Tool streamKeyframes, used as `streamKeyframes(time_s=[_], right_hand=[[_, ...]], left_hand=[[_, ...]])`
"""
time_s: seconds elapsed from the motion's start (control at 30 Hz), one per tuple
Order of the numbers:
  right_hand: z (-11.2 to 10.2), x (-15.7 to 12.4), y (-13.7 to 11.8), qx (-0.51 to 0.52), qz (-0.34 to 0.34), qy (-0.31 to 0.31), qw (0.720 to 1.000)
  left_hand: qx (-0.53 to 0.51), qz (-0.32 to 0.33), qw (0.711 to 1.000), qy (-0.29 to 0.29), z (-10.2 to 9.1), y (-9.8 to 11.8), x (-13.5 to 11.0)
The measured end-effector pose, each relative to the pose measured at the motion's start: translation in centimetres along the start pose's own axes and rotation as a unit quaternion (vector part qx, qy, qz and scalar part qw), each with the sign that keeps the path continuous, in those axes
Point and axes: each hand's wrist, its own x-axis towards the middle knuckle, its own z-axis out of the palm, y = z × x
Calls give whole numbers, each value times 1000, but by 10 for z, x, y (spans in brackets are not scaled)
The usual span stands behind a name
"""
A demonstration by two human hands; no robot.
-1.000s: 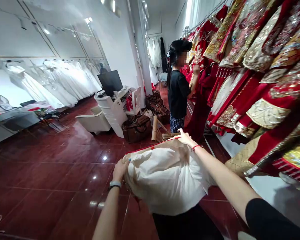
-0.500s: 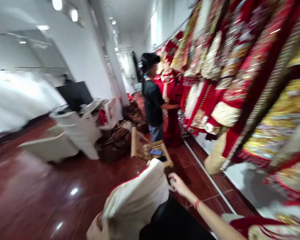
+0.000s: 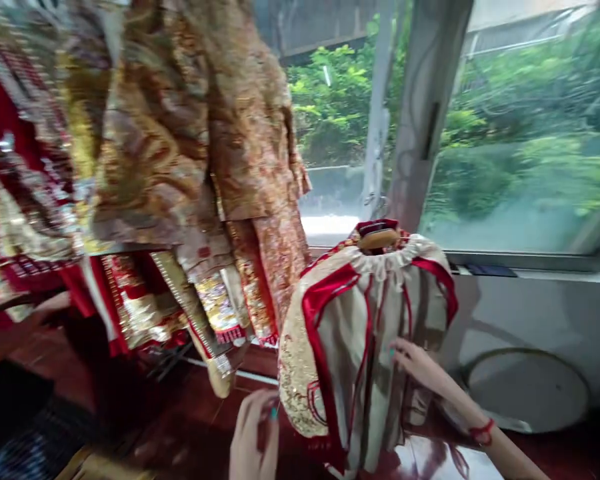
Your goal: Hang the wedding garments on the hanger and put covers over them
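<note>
A cream and red garment (image 3: 347,353) with gold embroidery and gathered pale cloth hangs on a wooden hanger (image 3: 379,239) in front of the window. My left hand (image 3: 255,433) is low beside the garment's left edge, fingers bent and apart, holding nothing that I can see. From the right, my right hand (image 3: 415,363) reaches to the front of the pale cloth. Its fingers are loosely stretched, with the tips at the folds; whether they press on the cloth cannot be made out. A red string bracelet (image 3: 481,433) circles my right wrist.
Gold and red embroidered garments (image 3: 155,147) hang in a row on the left. At the far left a person's arm (image 3: 25,320) reaches toward them. Behind stands a window (image 3: 525,153) with a sill, and a round hoop-like object (image 3: 527,390) leans against the wall below.
My view has swung right, from the room and the other person to the window. The pale cloth over my left hand is no longer there; both hands are now at the hanging garment.
</note>
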Motion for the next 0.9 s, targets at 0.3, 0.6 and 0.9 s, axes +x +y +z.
streamKeyframes(time_s=[0.3, 0.6, 0.9], right_hand=[[-90, 86, -104, -29, -185, 281, 941], [-107, 99, -88, 203, -224, 14, 953], [-116, 91, -74, 328, -161, -107, 925]], left_hand=[[105, 174, 979, -20, 209, 202, 145], [96, 75, 986, 110, 267, 179, 144], [-249, -67, 965, -36, 264, 150, 134]])
